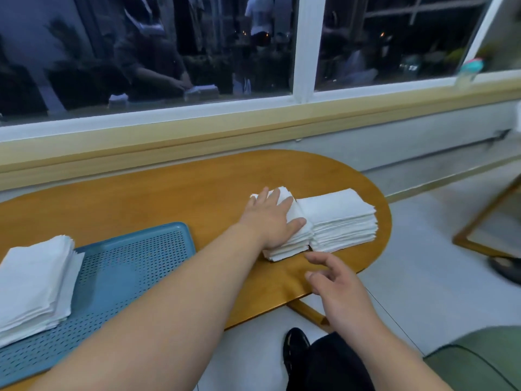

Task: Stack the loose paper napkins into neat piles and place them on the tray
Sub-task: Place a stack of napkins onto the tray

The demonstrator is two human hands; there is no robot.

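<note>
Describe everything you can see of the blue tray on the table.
The blue perforated plastic tray is rectangular, with a raised rim, a rounded corner and small holes across its floor. It lies flat on the oval wooden table, near left. A stack of white paper napkins rests on its left part. The left forearm crosses over its near side; the frame edge cuts the tray off.

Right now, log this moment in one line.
left hand: flat on table napkin pile | right hand: open, hovering nearby | tray: holds stacked napkins
</note>
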